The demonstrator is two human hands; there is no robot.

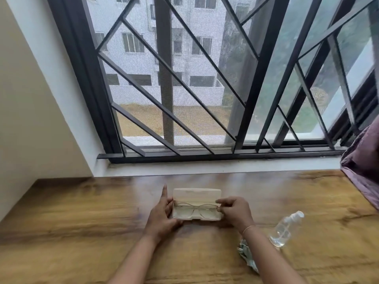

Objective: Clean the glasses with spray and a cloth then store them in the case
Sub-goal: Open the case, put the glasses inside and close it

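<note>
A beige glasses case [196, 194] lies open on the wooden table [82, 222], its lid standing up at the back. Clear-framed glasses [194, 209] lie folded inside its tray. My left hand [162, 216] grips the case's left end, index finger pointing up. My right hand [233, 210] pinches the right end of the glasses at the case's right edge. A clear spray bottle [286, 229] lies tilted on the table to the right. A crumpled patterned cloth [248, 255] lies partly under my right forearm.
A barred window [184, 78] with a white sill [205, 167] runs along the table's far edge. A cream wall [30, 99] closes the left side. Purple fabric [365, 160] hangs over the table's far right corner.
</note>
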